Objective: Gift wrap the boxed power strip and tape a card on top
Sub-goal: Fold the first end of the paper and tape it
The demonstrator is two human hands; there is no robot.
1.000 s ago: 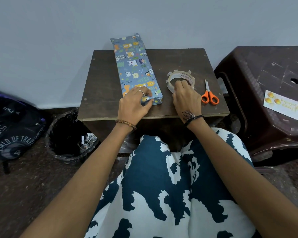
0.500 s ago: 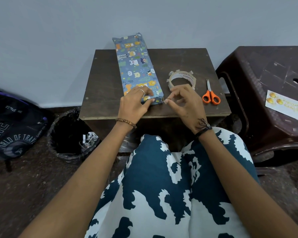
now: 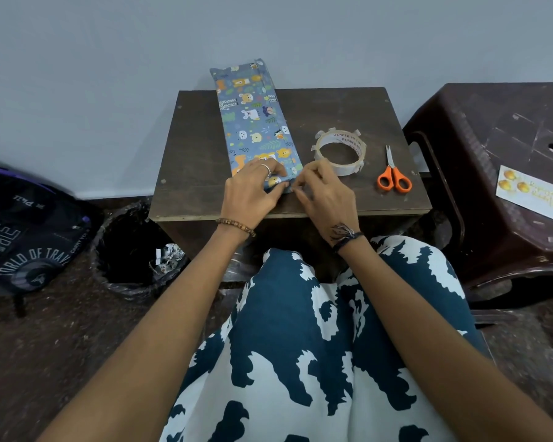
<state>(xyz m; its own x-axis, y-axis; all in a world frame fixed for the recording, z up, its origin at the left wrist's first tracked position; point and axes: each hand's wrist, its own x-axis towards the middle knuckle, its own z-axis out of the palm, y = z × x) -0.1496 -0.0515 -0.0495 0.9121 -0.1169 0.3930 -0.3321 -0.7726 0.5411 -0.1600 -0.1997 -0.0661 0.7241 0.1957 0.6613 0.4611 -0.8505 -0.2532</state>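
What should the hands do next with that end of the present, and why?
Probably press the bit of tape down over the folded near end. The left hand holds the flap flat on the wrapped box, and the right hand pinches something small right at that corner, likely a strip from the tape roll. The card waits on the stool.

Left arm: I reach it forward from lower left, beaded bracelet at the wrist.
Left hand (image 3: pixel 253 189): mine lies palm down, fingers bent, ring on one finger, thumb angled right.
Right arm: I extend it from lower right, dark band at the wrist.
Right hand (image 3: pixel 328 194): fingers curled, tips pinched beside my left thumb.
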